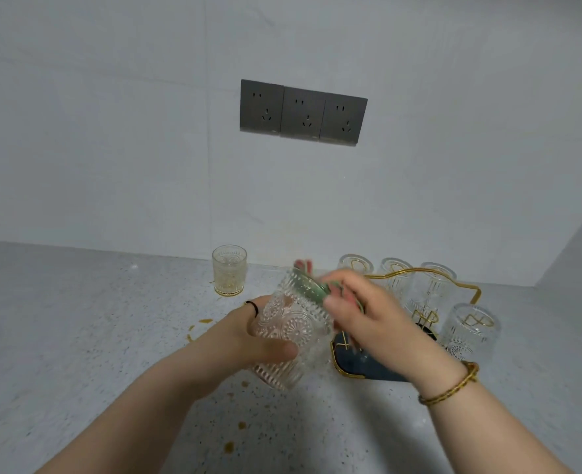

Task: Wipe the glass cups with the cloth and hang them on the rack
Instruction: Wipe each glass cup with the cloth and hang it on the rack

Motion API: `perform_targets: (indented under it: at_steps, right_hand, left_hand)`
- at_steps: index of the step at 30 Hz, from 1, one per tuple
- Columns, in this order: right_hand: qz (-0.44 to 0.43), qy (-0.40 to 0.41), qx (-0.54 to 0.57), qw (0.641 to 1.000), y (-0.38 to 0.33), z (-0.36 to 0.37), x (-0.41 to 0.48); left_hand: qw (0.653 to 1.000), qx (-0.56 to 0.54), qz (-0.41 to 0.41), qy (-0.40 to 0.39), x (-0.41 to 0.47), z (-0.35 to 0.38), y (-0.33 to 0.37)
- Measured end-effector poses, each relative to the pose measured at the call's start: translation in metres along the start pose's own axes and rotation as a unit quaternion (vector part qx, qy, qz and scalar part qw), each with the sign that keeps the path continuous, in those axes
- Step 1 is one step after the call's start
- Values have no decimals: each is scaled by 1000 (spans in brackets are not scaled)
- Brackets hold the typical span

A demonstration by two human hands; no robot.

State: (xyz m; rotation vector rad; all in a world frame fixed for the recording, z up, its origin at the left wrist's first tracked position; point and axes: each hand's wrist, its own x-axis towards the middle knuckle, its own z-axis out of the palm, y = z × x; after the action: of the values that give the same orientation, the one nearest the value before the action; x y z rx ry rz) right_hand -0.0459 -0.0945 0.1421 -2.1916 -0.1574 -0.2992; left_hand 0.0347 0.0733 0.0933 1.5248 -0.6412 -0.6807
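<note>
Glass cup (288,331) clasped by curled fingers (277,349) of the left hand (245,331) — right hand (368,313) pinches green cloth (312,289) at its rim.

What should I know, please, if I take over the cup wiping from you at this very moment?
Left hand grips the glass cup, tilted above the counter.
Right hand holds the green cloth at its rim.
Done: four hung cups sit upside down on the rack.
To do: finish this cup, hang it, then wipe and hang the standing cup by the wall.
</note>
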Motion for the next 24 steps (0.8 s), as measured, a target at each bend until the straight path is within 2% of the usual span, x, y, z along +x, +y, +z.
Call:
perform_targets:
  at_steps: [2,4,5,6,9,10,12,13,14,16,19,21,22,24]
  right_hand:
    - [39,-124,-26,991,-4,-9,-1]
    - [77,-237,48,967,-12,-12,-2]
    - [98,-258,88,957,-15,-12,-3]
    - [121,-253,122,952,-15,-12,-3]
    - [168,-165,227,945,-3,-6,-5]
    - [187,-135,279,932,4,-2,-5]
    - [237,-77,403,881,15,7,-3]
    - [249,-69,431,865,21,13,-2]
    - [243,-77,434,864,25,19,-3]
    - [199,-128,379,895,19,23,-5]
    - [83,-215,118,966,2,23,-11]
    - [5,-215,-76,974,0,27,-12]
    - [-21,-207,-118,971,2,32,-12]
    - [-34,-196,-101,975,-2,40,-10]
  left_hand:
    - [999,-32,-21,-14,-2,-2,1]
    - [996,-72,-42,-11,-1,-2,1]
    - [995,-86,-55,-3,-1,-2,2]
    - [994,-93,-62,0,-1,0,2]
    - [991,-126,-45,20,-2,3,2]
    - [991,-130,-26,29,-2,3,1]
    - [993,-107,6,57,-1,5,-1]
    - [993,-99,12,70,-1,7,-3]
    - [993,-98,15,72,0,7,-5]
    - [992,-111,8,51,-1,9,-5]
    - [989,-138,-35,49,-1,10,-2]
    - [983,-157,-81,45,-2,12,-7]
    - [981,-163,-94,40,-2,13,-9]
    - [978,-178,-98,36,0,12,-14]
